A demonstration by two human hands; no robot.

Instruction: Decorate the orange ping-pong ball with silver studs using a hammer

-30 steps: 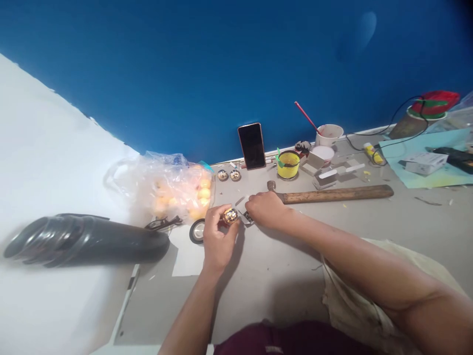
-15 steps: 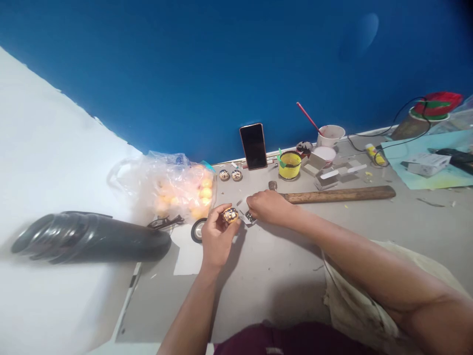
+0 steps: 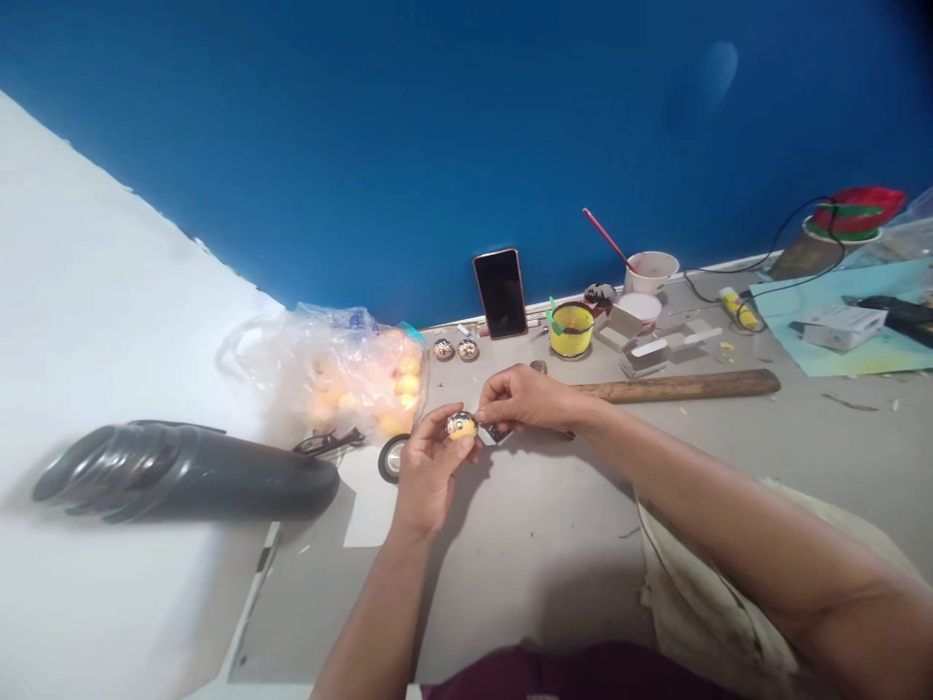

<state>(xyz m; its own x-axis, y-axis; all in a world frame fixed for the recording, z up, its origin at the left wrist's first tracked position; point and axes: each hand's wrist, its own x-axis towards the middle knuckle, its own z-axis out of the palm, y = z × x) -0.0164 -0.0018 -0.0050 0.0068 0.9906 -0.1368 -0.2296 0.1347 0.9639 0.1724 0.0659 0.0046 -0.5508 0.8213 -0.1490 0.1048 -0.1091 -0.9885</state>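
Observation:
My left hand (image 3: 430,467) grips a small yellow ball (image 3: 462,428) between thumb and fingers. Shiny silvery pieces cover part of it, and bare yellow shows on the side near the thumb. My right hand (image 3: 521,399) is at the ball's right edge, thumb and fingertips pinched together; whatever they hold is too small to make out. Just below those fingers a small white tray (image 3: 498,437) with dark shiny bits rests on the table, partly hidden. Two similar shiny-covered balls (image 3: 456,349) sit farther back, side by side.
Behind my right wrist lies a wooden-handled hammer (image 3: 677,387). A phone (image 3: 501,292) leans on the blue wall, near a yellow tub (image 3: 571,331) and paper cups (image 3: 651,272). To the left are a bag of orange balls (image 3: 342,369), a tape roll (image 3: 392,457) and a dark cylinder (image 3: 219,476).
My right hand has risen from the small tray to the ball's edge, fingers pinched. The ball has turned in my left hand, showing more bare yellow.

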